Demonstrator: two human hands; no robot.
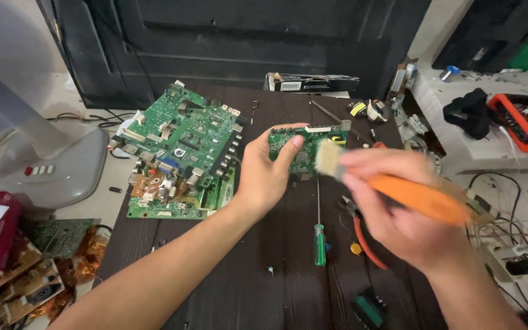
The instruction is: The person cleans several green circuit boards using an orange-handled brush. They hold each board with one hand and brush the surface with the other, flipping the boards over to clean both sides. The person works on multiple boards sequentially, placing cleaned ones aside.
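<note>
- Small green circuit board (305, 150): you hold it up over the dark wooden table (264, 244), near its middle, tilted toward you.
- Left hand (264, 177) grips the board's left edge, thumb on the face, fingers wrapped behind.
- Right hand (398, 214) is clenched round the orange handle of a brush (392, 186); pale bristles touch the board's right side. Hand & brush are motion-blurred, so exact contact spot is hard to tell.
- Step in hand, as I judge it: dusting the board's face w/ the brush. Next stroke calls for a steady left grip & light pressure so bristles don't snag the components.
- Below the board: green-handled screwdriver (319, 235) flat on the table, red-handled pliers (362, 235) just right of it.
- Left: stack of larger green boards (181, 153) at the table's edge.
- Far right: orange tray (517, 119) on a side shelf, cables beneath.
</note>
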